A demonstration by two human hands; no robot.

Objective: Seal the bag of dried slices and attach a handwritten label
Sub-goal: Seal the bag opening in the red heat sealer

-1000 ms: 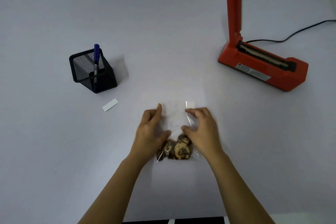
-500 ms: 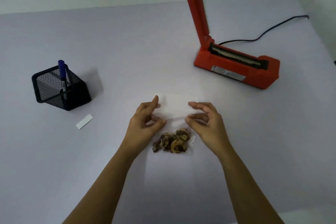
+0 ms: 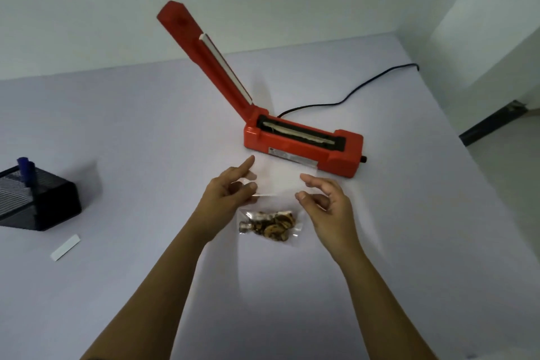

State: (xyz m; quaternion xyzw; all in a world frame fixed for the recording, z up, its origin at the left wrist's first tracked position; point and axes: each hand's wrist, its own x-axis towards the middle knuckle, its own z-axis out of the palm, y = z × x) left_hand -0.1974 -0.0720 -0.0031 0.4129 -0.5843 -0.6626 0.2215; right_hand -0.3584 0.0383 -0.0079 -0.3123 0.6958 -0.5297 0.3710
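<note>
A clear plastic bag (image 3: 277, 181) lies mid-table with dried brown slices (image 3: 270, 226) bunched at its near end. My left hand (image 3: 230, 193) pinches the bag's left edge between thumb and fingers, index finger pointing up. My right hand (image 3: 324, 204) holds the right edge, thumb below and fingers curled above. The bag's open top reaches toward the red heat sealer (image 3: 304, 145), whose arm (image 3: 204, 50) stands raised. A white label strip (image 3: 65, 247) lies flat at the left. A blue pen (image 3: 24, 169) stands in a black mesh holder (image 3: 43, 204).
The sealer's black cable (image 3: 350, 96) runs back right to the wall. The table's right edge (image 3: 467, 155) drops to the floor close beside the sealer. The pen holder sits at the far left edge of view.
Both hands have carried the bag forward, so its top now lies just in front of the sealer. The view has tilted up and swung right.
</note>
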